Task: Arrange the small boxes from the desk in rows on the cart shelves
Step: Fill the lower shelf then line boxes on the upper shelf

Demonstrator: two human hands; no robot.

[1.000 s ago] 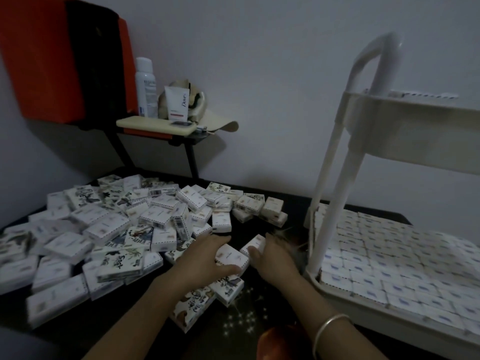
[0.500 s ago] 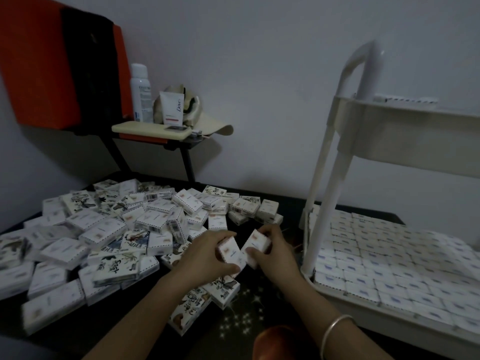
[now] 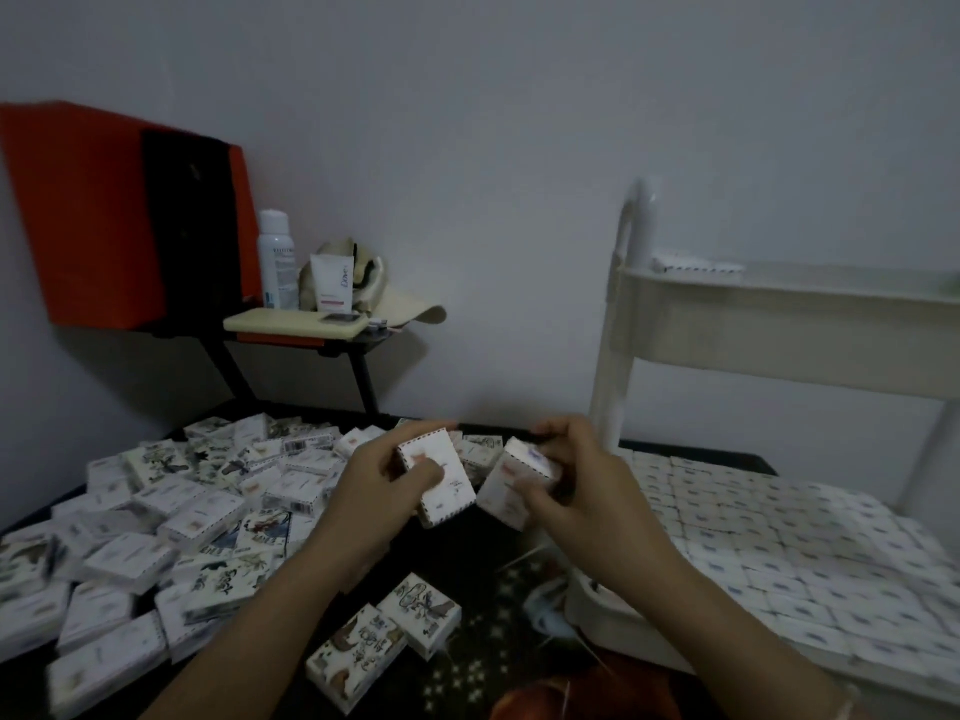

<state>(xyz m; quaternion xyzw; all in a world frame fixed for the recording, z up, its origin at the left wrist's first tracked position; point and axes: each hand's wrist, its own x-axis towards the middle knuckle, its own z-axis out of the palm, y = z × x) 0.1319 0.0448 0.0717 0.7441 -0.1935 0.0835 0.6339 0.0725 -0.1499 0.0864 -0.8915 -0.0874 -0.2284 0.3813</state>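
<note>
My left hand (image 3: 382,488) grips a small white box (image 3: 445,488) with a dashed border, lifted above the dark desk (image 3: 483,548). Just to its right, my right hand (image 3: 582,485) holds a second small white box (image 3: 511,483), tilted. A loose pile of small boxes (image 3: 171,522) covers the desk's left side. Two picture-printed boxes (image 3: 384,639) lie near the front. The white cart (image 3: 779,324) stands at the right. Its lower shelf (image 3: 613,623) is packed with boxes in tight rows (image 3: 779,543).
The cart's upper shelf (image 3: 831,298) carries a few boxes at its back. A cart post (image 3: 618,330) rises close to my right hand. Behind the pile, a small stand (image 3: 306,324) bears a spray can, a tube and a cap. An orange and black box (image 3: 124,220) hangs at far left.
Both hands took a box each from the pile and lifted them off the desk. The view tilted down and the hands now sit higher and closer.
</note>
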